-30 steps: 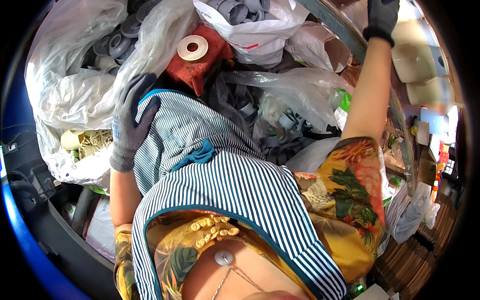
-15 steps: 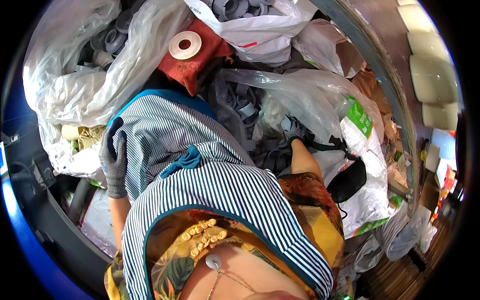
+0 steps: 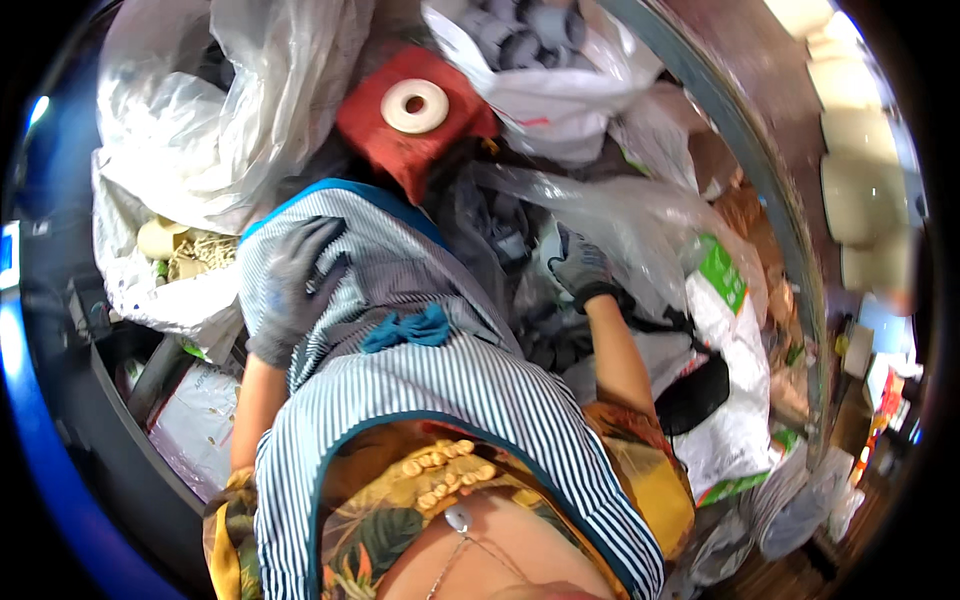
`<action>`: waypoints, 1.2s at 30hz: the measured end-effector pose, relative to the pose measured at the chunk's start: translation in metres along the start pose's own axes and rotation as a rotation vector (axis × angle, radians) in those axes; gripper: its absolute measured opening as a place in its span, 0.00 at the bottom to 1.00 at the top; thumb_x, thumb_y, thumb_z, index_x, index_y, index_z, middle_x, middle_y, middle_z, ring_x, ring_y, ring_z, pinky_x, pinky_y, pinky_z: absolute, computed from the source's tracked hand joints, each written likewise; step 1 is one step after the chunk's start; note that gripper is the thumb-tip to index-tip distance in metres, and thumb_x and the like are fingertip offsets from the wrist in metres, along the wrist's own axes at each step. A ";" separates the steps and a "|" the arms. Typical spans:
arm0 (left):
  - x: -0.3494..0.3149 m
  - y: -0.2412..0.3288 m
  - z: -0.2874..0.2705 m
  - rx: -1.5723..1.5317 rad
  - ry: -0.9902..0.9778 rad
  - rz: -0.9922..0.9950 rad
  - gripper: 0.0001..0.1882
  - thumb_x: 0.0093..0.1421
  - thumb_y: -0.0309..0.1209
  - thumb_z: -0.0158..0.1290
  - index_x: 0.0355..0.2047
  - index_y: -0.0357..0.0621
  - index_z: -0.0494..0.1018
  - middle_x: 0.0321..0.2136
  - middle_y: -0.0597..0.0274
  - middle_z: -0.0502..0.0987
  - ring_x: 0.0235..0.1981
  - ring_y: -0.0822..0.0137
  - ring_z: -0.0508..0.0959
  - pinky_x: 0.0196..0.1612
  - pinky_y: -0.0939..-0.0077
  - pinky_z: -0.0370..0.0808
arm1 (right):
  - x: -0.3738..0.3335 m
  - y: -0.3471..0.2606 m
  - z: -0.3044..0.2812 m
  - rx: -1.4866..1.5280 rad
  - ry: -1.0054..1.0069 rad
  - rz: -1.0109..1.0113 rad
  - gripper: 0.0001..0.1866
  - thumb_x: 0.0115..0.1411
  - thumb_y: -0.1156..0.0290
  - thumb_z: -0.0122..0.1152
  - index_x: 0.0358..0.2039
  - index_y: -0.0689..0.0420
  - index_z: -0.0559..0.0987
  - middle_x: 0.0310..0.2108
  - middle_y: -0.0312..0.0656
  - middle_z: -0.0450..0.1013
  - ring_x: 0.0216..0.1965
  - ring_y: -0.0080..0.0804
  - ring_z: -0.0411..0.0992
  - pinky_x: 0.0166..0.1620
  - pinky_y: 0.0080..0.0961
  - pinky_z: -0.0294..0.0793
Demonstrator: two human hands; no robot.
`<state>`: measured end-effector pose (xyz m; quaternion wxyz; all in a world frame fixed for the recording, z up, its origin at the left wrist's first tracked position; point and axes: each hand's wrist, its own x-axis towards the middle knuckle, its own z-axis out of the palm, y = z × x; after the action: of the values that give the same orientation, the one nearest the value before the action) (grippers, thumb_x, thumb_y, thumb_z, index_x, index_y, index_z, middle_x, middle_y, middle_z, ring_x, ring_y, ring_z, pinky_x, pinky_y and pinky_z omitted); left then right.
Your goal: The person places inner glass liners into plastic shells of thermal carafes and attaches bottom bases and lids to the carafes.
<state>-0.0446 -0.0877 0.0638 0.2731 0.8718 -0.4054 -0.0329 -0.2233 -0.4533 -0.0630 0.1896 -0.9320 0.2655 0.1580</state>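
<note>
My left hand [image 3: 290,290], in a grey knitted glove with darker fingertips, is over the striped apron [image 3: 385,250] on my lap. Its fingers are apart, slightly smeared, with nothing visible in them. On the right, my gloved right hand [image 3: 580,265] is above an opened clear plastic bag [image 3: 635,215]. Its fingers curl downward, and whatever they grip is hidden. Grey plastic parts [image 3: 510,235] lie in that bag, just left of the hand. Beyond my lap, a cream-coloured ring [image 3: 434,100] rests flat on a red cloth [image 3: 370,125].
A white sack of grey round fittings [image 3: 525,45] stands at the far side. Large translucent bags [image 3: 175,130] fill the far left, above a sack holding beige pieces [image 3: 195,255]. A black pouch [image 3: 695,395] lies on a white-and-green sack [image 3: 735,430]. A curved metal edge [image 3: 770,160] borders the right.
My left hand has moved from the apron's left side inward over my lap. The right hand has risen out of the grey parts in the bag, showing more of its glove.
</note>
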 end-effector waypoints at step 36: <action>0.062 -0.065 -0.069 -2.734 0.503 0.039 0.37 0.55 0.64 0.51 0.56 0.51 0.69 0.52 0.51 0.73 0.55 0.46 0.70 0.62 0.51 0.64 | -0.022 -0.338 -0.146 1.294 -0.452 -0.895 0.22 0.66 0.65 0.55 0.54 0.67 0.68 0.47 0.45 0.73 0.46 0.28 0.71 0.52 0.24 0.69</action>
<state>0.0605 -0.0673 0.1002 0.9650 -0.1074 -0.0044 -0.2392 -0.0257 -0.2414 0.1651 0.7839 -0.6017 -0.1376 0.0668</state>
